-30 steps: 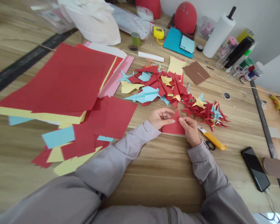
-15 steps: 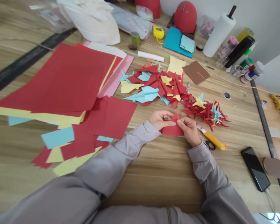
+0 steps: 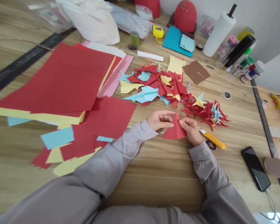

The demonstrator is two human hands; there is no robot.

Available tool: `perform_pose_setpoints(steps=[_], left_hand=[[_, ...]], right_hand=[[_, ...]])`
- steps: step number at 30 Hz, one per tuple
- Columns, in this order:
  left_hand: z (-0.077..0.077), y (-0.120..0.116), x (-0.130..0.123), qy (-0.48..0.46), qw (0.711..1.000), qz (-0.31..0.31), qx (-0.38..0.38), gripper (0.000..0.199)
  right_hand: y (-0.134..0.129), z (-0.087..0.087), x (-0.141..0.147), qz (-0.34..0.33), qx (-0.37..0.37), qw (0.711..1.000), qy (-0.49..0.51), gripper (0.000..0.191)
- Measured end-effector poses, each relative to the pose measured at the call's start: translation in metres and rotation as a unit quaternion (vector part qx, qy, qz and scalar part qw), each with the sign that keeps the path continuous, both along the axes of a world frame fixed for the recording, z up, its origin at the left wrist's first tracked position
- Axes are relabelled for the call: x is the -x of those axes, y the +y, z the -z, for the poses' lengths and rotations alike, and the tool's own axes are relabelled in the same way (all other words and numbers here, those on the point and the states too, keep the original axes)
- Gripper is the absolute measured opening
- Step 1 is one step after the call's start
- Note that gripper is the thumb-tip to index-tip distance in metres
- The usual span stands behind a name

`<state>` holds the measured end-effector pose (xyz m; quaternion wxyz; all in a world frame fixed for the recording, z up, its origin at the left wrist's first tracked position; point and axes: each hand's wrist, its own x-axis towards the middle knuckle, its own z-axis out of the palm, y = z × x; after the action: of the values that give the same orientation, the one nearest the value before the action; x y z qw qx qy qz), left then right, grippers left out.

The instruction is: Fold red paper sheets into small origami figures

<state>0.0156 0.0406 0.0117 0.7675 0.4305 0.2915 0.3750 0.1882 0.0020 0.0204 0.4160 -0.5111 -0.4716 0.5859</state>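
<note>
A red paper sheet folded to a point (image 3: 175,132) lies on the wooden table in front of me, with a crease down its middle. My right hand (image 3: 191,131) pinches its right side between thumb and fingers. My left hand (image 3: 160,120) is curled at its left flank, fingertips against the paper near the tip. Grey sleeves cover both forearms. Just beyond the hands lie a heap of folded red, blue and yellow paper planes (image 3: 161,82) and a smaller red heap (image 3: 206,115).
Stacked and loose coloured paper sheets (image 3: 53,81) spread left of my left arm. To the right of my right hand lie a yellow utility knife (image 3: 214,140) and black-handled scissors (image 3: 210,145). A black phone (image 3: 255,168) rests further right, with a paper towel roll (image 3: 218,31) at the back.
The red paper now has a pointed, wider shape, its lower edge swung and angled instead of lying flat. My left hand has drawn slightly back along its left side.
</note>
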Motion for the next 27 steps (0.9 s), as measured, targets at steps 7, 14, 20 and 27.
perform_pose_setpoints(steps=[7,14,20,27], left_hand=[[-0.008,-0.002,0.000,0.039,0.998,0.019,-0.043,0.029],[-0.002,0.002,-0.004,0.040,0.997,-0.064,-0.030,0.031],[0.008,0.008,-0.008,-0.012,0.985,-0.172,0.014,0.040],[0.004,0.006,-0.006,0.016,0.986,-0.168,0.001,0.052]], right_hand=[[-0.001,0.000,-0.001,-0.025,-0.019,0.999,0.012,0.031],[0.002,0.007,-0.003,0.064,-0.068,0.995,0.021,0.038],[0.003,0.007,0.001,0.091,-0.090,0.990,0.066,0.039],[0.002,0.006,0.007,0.071,-0.087,0.993,0.035,0.035]])
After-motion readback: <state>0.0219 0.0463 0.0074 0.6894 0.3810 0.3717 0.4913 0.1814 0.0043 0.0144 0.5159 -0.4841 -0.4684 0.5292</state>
